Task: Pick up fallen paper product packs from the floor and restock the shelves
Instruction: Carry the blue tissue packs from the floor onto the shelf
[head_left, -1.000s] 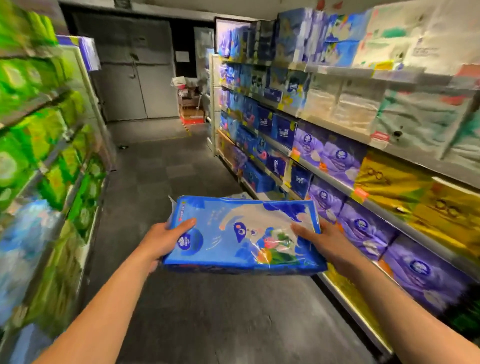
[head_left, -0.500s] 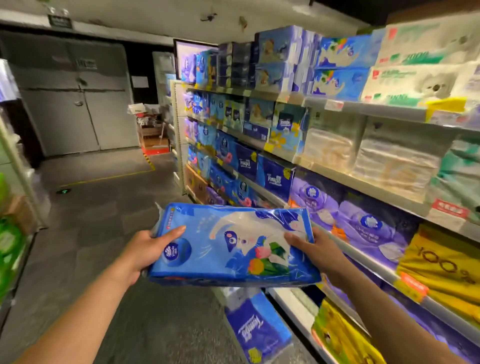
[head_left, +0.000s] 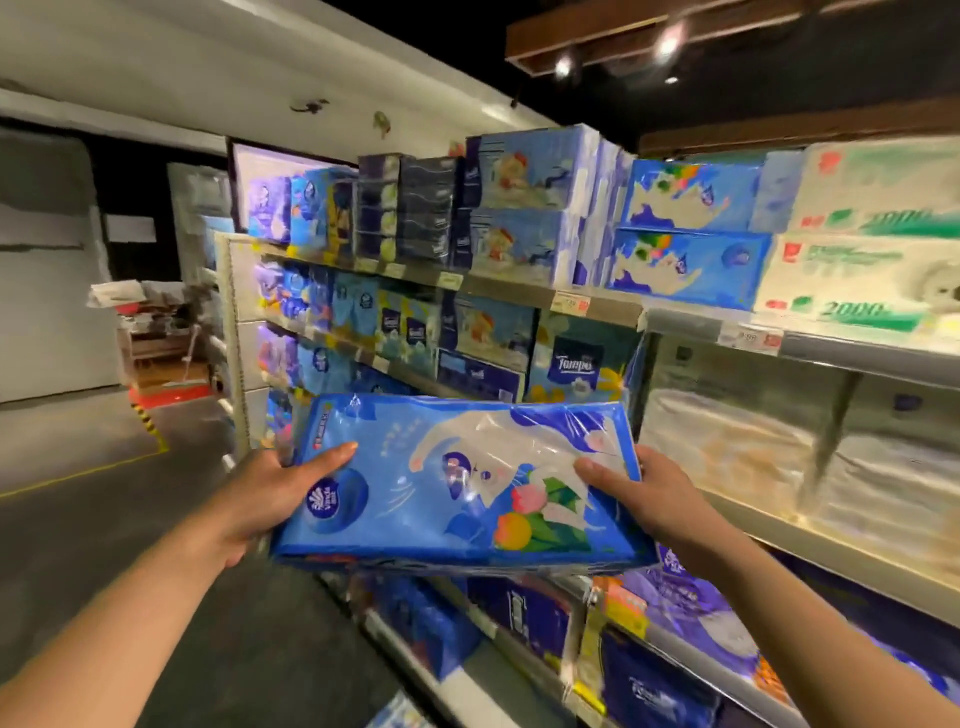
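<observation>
Blue tissue pack (head_left: 457, 483) held flat in front of the chest, clear of every shelf, printed face up. Long axis left to right, roughly parallel to the front edge of the shelving. Left hand (head_left: 260, 499) closed around the left short end, thumb on top near the round logo, other fingers under the pack and hidden. Right hand (head_left: 654, 493) closed around the right short end in the same manner, thumb on the clear film, palm against the end.

Matching blue packs (head_left: 685, 234) stacked two high on the top shelf (head_left: 597, 306), up and to the right of the held pack, just left of the white and green packs (head_left: 872, 249). Probably the right home for this pack, though the print is blurred and not fully sure. Right hand nearer to that stack; a lift up and to the right needed, with the long axis kept along the shelf edge.

One more blue pack (head_left: 400, 714) seemingly low at the bottom edge of the view, near the floor (head_left: 78, 519), perhaps not yet picked up.
</observation>
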